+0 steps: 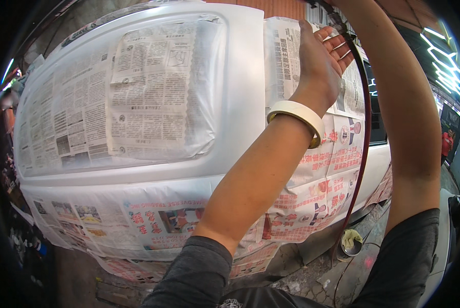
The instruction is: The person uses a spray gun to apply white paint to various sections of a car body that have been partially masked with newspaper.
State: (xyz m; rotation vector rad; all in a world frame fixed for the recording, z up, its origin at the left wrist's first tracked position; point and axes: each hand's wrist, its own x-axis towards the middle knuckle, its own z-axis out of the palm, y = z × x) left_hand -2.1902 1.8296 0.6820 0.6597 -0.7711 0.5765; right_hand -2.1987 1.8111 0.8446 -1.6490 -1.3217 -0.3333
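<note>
White paint covers the vehicle body (242, 66), which newspaper sheets (153, 92) overlay across most of the head view. The left hand (319, 61) is half open, fingers loosely curled, gripping nothing visible; the right hand lies beyond the upper edge, so its hold cannot be told. A dark red strip (367, 118) curves down just beside the left fingertips; if it swung, it could tear paper. The tape roll (294, 109) around the left wrist might snag a sheet's edge. Room looks tight between strip and right forearm (409, 92), wider over the ground near the bucket (349, 250).

matt newspaper (150, 92), smooth tape roll (299, 110), satiny vehicle panel (242, 77), cloth sleeve (196, 269)
</note>
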